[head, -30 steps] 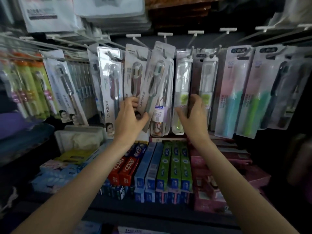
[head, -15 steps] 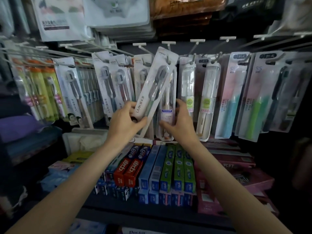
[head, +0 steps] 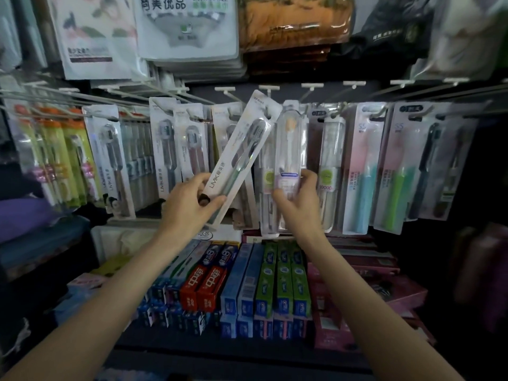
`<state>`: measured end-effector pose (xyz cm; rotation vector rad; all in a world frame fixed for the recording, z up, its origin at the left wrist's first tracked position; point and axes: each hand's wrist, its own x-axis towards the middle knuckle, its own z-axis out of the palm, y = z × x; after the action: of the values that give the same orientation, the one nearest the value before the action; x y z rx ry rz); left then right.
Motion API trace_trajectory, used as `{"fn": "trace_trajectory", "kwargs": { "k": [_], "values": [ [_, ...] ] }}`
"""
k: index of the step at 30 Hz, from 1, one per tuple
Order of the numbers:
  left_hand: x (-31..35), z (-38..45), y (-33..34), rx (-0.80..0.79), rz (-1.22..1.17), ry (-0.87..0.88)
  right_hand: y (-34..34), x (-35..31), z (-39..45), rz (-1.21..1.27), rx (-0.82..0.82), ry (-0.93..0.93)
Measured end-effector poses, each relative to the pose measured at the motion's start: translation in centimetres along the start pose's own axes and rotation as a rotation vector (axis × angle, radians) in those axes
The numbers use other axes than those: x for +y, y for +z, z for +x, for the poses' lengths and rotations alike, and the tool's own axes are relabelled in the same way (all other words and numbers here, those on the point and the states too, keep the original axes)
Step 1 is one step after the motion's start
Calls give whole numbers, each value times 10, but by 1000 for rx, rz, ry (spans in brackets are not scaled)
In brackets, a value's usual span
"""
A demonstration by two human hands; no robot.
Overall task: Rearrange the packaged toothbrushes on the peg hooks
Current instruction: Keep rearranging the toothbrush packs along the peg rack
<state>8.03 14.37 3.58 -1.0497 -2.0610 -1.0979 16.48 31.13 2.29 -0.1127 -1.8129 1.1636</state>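
My left hand (head: 192,202) grips the bottom of a white LMK toothbrush pack (head: 242,152), tilted with its top leaning right, in front of the hanging rows. My right hand (head: 299,200) holds the lower part of a clear toothbrush case (head: 291,144) with a purple label; I cannot tell whether it hangs on its peg hook (head: 270,90). More packaged toothbrushes hang on hooks to either side: white LMK packs (head: 165,149) at left, pink and teal packs (head: 362,166) at right.
Toothpaste boxes (head: 247,284) lie stacked on the shelf below my hands. Bagged towels (head: 187,28) hang above the pegs. Yellow-green toothbrush packs (head: 55,155) hang far left, dark-handled ones (head: 434,166) far right. Pink boxes (head: 384,284) sit lower right.
My left hand has lifted the LMK pack off the row and tilted it rightward. My right hand moved from the green-label case to the clear case with the purple label.
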Motion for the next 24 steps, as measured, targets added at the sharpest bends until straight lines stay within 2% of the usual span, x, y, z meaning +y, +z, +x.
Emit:
{"fn": "trace_trajectory", "kwargs": {
  "k": [9,14,18,21,24],
  "values": [
    [-16,7,15,2,11,2,-15,21,-44,-34,43,-40],
    [-24,-1,17,-9,-59,16,-9,5,-56,-289,-37,-188],
    [-53,-11,-14,34,-119,-12,24,-19,-54,-443,-136,-289],
    [-88,-13,-47,82,-40,-26,65,-30,-61,-439,-169,-337],
    [-122,-12,-81,52,58,-69,112,-34,-68,-401,-174,-329]
  ]
}}
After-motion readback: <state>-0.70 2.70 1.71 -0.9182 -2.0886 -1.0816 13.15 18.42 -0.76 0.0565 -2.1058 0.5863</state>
